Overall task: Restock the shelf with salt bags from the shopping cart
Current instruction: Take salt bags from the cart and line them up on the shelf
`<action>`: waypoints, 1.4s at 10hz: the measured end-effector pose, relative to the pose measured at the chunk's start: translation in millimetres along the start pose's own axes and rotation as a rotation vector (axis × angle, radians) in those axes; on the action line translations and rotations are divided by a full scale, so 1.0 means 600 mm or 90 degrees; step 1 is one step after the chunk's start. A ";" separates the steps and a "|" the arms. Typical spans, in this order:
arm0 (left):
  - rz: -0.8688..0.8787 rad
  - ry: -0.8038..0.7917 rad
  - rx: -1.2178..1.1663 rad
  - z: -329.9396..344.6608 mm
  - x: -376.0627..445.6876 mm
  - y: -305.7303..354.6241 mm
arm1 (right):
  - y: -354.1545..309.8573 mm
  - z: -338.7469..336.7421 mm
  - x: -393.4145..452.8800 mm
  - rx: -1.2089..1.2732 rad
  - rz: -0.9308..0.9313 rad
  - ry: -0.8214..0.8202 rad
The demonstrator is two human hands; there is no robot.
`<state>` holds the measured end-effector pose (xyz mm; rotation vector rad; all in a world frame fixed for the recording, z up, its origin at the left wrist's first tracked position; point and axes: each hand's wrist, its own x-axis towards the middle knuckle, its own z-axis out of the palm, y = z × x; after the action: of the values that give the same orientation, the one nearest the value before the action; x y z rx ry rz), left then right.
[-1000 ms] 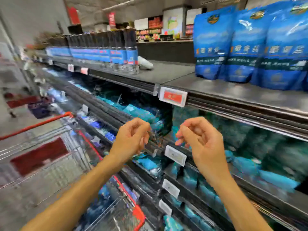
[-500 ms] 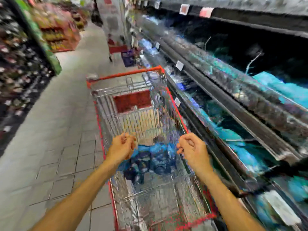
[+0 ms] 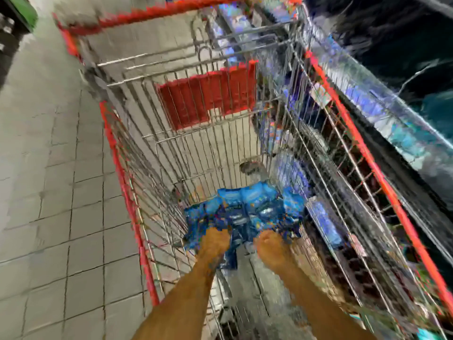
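Note:
Several blue salt bags lie in a heap at the bottom of the wire shopping cart, which has red trim. Both my arms reach down into the cart. My left hand is at the near left edge of the heap and my right hand at its near right edge. The picture is heavily blurred, so whether either hand grips a bag cannot be told. The shelf runs along the cart's right side.
A red plastic child-seat flap hangs on the cart's far wall. Grey floor tiles lie to the left of the cart. Teal and blue packages sit on the shelves at right.
My view swung from the shelf down into the cart. Both hands dropped from above the cart's rim down to the heap of salt bags.

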<state>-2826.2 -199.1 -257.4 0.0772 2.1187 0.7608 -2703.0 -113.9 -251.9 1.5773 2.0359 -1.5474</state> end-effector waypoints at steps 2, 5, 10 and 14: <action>-0.141 0.037 -0.072 0.072 0.161 -0.154 | 0.077 0.149 0.158 -0.118 -0.017 -0.137; -0.098 0.361 0.028 0.104 0.254 -0.191 | 0.137 0.352 0.287 -0.025 -0.072 -0.183; 0.021 0.140 0.522 0.063 0.433 -0.131 | 0.195 0.375 0.293 -0.022 -0.205 -0.090; -0.055 0.043 0.444 0.070 0.517 -0.171 | 0.271 0.249 0.317 0.082 0.114 -0.354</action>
<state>-2968.2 -164.2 -553.0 0.3325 2.3435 -0.0538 -2727.0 -119.4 -542.0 1.1458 1.4836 -1.8169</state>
